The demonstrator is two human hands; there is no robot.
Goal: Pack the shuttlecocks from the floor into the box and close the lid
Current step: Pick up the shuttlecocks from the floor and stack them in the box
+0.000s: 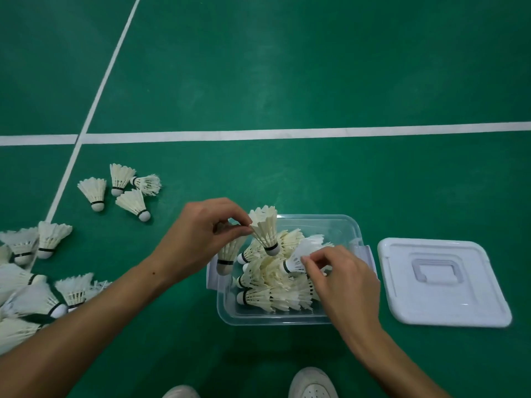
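A clear plastic box (342, 225) stands open on the green floor, holding several white shuttlecocks. Over its left end my left hand (207, 228) pinches the feathers of a shuttlecock (265, 232) that hangs cork down; a second shuttlecock (227, 254) hangs below the same hand at the box's left wall. My right hand (342, 277) reaches into the box from the right and pinches the skirt of a whiter shuttlecock (298, 257) lying on the pile. The white lid (439, 282) lies flat on the floor to the right of the box.
Several loose shuttlecocks (120, 191) lie on the floor at the left, with a bigger heap (31, 288) at the left edge. White court lines (287, 133) cross the floor behind. My white shoes (313, 383) show at the bottom edge.
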